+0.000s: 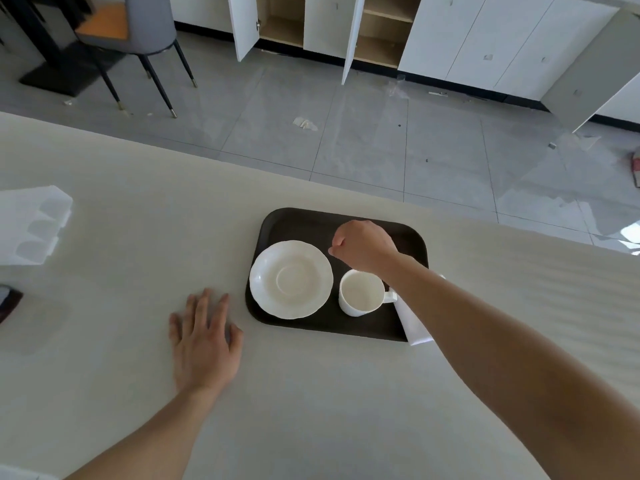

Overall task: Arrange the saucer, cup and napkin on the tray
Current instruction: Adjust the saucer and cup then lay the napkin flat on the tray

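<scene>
A dark brown tray (298,221) lies on the pale table. On its left part rests a white scalloped saucer (291,279). To the right of the saucer stands a white cup (360,294), empty, its handle pointing right. A folded white napkin (414,323) lies at the tray's right edge, partly under my right forearm. My right hand (363,245) hovers over the tray behind the cup, fingers curled down, with nothing visible in them. My left hand (204,341) lies flat on the table, left of the tray, fingers spread.
The table's far edge runs diagonally just behind the tray, with grey floor tiles beyond. A white plastic packet (33,223) sits at the table's left edge, and a dark object (8,303) shows below it. A chair (138,36) and white cabinets stand across the floor.
</scene>
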{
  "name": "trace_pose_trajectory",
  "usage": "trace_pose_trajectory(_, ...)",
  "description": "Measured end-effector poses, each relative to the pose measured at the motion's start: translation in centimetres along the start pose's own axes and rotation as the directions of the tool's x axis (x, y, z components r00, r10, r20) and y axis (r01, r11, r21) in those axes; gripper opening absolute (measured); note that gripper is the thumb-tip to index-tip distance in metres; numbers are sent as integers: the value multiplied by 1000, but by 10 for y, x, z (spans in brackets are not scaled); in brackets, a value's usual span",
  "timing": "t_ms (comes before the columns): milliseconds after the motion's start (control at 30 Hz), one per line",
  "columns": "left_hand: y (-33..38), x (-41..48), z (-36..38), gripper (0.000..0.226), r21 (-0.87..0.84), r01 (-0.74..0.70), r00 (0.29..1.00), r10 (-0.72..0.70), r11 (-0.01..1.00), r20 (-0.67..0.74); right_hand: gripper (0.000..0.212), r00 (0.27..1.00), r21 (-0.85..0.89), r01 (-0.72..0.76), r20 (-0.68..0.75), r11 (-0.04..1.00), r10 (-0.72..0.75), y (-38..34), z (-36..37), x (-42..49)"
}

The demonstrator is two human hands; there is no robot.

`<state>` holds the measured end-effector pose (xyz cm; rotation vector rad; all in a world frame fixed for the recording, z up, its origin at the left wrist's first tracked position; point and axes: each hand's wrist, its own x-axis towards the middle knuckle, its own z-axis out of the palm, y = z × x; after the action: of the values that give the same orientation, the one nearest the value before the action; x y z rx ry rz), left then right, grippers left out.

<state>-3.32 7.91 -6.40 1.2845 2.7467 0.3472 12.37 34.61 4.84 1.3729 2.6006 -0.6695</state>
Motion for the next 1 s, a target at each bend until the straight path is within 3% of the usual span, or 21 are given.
trace_pose_trajectory(100,2,0,-2,59,7,4,1000,-5,1000,8,24,991,14,-9,132,1000,7,-10,7,16)
trace_pose_trajectory(200,2,0,-3,57,2,11,1000,-11,1000,12,21,984,-18,-7,178,1000,10,-14,15,25)
trace_pose_trajectory(467,-2,1,1,56,17,17,1000,-18,1000,22,10,983,27,-34,182,999,28,-11,27,37)
trace_pose_trajectory(733,-3,1,3,57,31,18,999,-19,999,39,10,980,197,-118,178,973,83,-4,29,52)
trace_pose_trajectory(1000,-3,2,3,58,47,20,998,-23,999,55,9,967,400,-254,109,881,229,8,34,65)
